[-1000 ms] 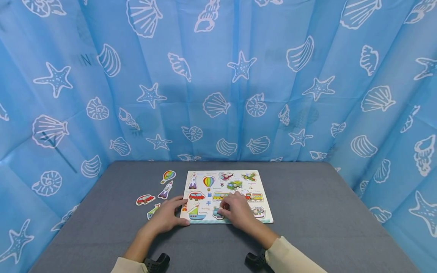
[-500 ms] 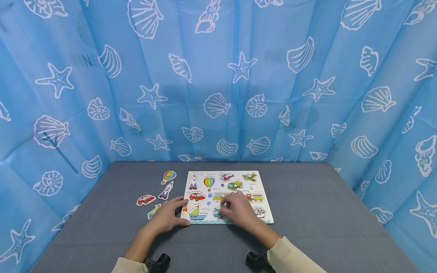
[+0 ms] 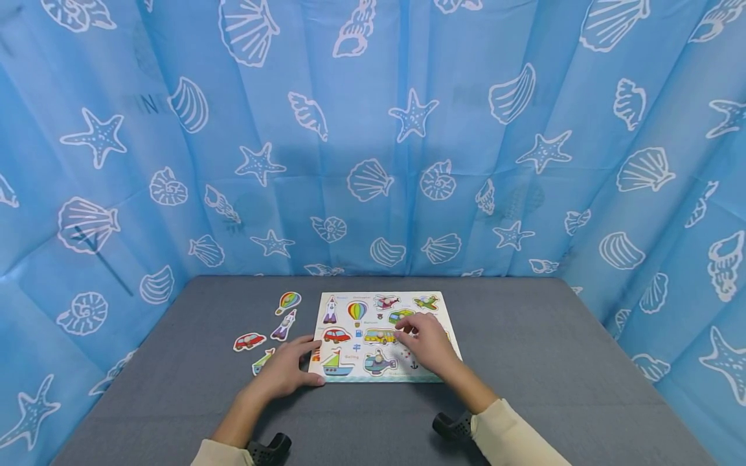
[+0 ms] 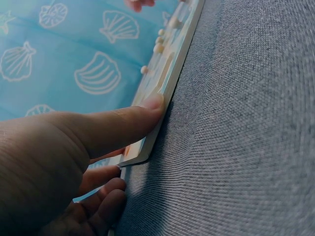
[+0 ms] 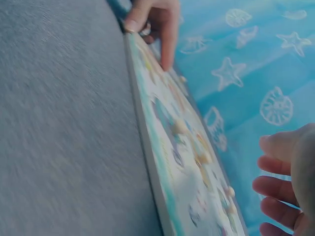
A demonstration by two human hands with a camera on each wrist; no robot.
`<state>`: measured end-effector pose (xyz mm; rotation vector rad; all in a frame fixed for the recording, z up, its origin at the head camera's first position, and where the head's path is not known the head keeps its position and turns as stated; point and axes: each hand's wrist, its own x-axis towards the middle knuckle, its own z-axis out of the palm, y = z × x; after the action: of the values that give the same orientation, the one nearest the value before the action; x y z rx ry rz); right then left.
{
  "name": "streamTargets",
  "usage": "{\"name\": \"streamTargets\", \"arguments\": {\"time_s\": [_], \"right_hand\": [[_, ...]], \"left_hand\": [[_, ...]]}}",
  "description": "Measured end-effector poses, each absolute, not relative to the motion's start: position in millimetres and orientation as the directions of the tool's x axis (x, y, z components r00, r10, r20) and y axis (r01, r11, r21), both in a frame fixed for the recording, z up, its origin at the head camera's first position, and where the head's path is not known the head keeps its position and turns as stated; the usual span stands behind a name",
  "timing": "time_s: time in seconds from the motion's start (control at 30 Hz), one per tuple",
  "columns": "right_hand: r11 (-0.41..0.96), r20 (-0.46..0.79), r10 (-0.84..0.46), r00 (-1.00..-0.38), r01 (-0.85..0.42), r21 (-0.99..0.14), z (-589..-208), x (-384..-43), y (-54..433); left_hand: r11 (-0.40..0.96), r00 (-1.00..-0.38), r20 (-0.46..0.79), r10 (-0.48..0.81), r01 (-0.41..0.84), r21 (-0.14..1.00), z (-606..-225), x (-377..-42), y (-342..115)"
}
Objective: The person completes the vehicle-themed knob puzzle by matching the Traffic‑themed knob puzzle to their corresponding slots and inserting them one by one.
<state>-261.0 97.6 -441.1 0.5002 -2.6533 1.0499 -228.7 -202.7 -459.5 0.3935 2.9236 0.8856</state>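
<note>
A wooden knob puzzle board [image 3: 428, 375] lies flat on the table. My left hand [image 3: 283, 367] steadies its left front corner, thumb straight on the front edge and index finger on the top face, as the left wrist view shows the thumb [image 4: 147, 105]. My right hand [image 3: 429, 343] hovers over the board's right half, with nothing between its loosely bent fingers. A blue helicopter piece [image 3: 381, 364] sits in the front row, its knob uncovered. Just left of the right fingertips is a yellow bus piece [image 3: 377, 336]. The right hand hides the train and the right front piece.
Left of the board lie a balloon piece [image 3: 288, 301], a rocket piece [image 3: 283, 327], a red car piece [image 3: 249, 341] and a sailboat piece [image 3: 262, 360], partly behind the left hand. A shell-patterned blue curtain [image 3: 373, 220] hangs behind the grey table [image 3: 524, 362].
My right hand has let go of the blue helicopter piece's knob and moved up and to the right, uncovering that piece. The left hand has stayed at the board's corner.
</note>
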Motion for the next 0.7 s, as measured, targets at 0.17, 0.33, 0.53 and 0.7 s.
{"name": "streamTargets", "arguments": {"time_s": [0.17,0.33,0.53,0.7], "right_hand": [[0.657,0.329,-0.150,-0.932,-0.343,-0.671,-441,-264,117],[0.631,0.323,-0.090,-0.942,-0.305,-0.714,-445,-266,138],[0.620,0.306,-0.016,-0.952,-0.249,-0.744,-454,-267,162],[0.634,0.253,0.000,-0.968,-0.195,-0.748,-463,-267,179]], "left_hand": [[0.802,-0.965,0.016,0.262,0.227,0.552,-460,-229,-202],[0.804,-0.967,0.016,0.256,0.221,0.552,-460,-229,-202],[0.805,-0.968,0.018,0.251,0.219,0.551,-461,-229,-202],[0.797,-0.967,0.022,0.255,0.223,0.561,-461,-229,-202]]}}
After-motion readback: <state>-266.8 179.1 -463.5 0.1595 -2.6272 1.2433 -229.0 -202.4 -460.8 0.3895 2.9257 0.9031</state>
